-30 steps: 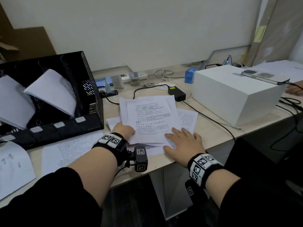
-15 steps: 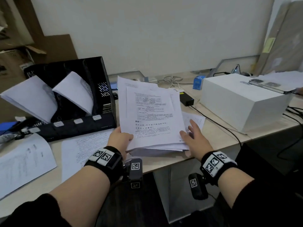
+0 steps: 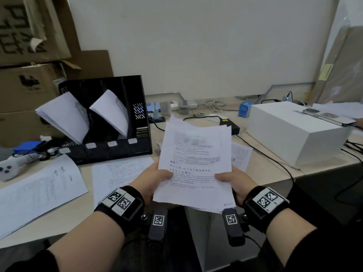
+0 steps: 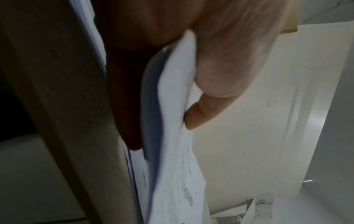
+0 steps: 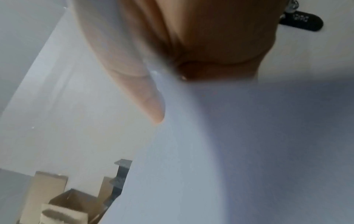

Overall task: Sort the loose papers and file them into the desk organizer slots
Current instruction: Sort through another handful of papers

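Note:
A stack of printed white papers is held up off the desk, tilted toward me. My left hand grips its lower left edge, thumb on top; the left wrist view shows that thumb pinching the stack of papers. My right hand grips the lower right edge, and in the right wrist view a thumb lies against the sheet. The black desk organizer stands at the left back, with white papers leaning in two of its slots.
Loose sheets lie on the desk: one in front of the organizer, one at far left, one behind the stack. A white box with a phone stands right. Cables, a black adapter, cardboard boxes at left.
Both hands gathered the stack from flat on the desk and lifted it; it now stands higher, pulled toward me, gripped at both lower edges. The head view shifted left and up.

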Tool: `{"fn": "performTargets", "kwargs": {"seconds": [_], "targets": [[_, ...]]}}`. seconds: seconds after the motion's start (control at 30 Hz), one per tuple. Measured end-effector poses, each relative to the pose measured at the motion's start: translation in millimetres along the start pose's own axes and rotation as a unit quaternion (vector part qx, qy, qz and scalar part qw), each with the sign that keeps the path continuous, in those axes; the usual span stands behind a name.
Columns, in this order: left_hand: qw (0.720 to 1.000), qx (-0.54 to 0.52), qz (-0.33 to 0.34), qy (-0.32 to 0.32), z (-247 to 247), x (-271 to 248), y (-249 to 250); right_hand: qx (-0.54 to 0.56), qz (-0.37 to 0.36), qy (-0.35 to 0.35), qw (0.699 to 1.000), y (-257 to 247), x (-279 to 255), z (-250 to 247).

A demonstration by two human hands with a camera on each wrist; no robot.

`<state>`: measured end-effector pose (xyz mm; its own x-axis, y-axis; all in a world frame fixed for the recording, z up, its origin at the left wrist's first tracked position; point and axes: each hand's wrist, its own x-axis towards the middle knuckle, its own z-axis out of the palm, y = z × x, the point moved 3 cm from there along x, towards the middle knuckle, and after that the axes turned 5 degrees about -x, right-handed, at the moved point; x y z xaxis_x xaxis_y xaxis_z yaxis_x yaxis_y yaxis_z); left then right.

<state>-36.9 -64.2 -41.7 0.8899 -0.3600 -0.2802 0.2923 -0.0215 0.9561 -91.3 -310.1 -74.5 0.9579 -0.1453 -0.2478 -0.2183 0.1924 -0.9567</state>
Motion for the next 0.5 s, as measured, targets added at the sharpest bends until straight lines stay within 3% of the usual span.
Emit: {"fn": "performTargets", "kwargs": {"seconds": [0.13, 0.27, 0.4, 0.5], "targets": [[0.999, 0.037, -0.016, 0.000, -14, -10, -3, -0.036, -0.018, 0.025, 0.999, 10, 3, 3], [0.999, -0.029, -0.026, 0.019, -27, -19, -2, -0.020, -0.050, 0.026, 0.998, 6, -4, 13], [0.996, -0.072, 0.007, 0.053, -40, -29, -4, -0.025, -0.086, 0.002, 0.996, 1, -17, 36], [0.992, -0.096, 0.040, 0.075, -48, -43, -5, -0.041, -0.117, 0.030, 0.992, -3, -27, 51]]}}
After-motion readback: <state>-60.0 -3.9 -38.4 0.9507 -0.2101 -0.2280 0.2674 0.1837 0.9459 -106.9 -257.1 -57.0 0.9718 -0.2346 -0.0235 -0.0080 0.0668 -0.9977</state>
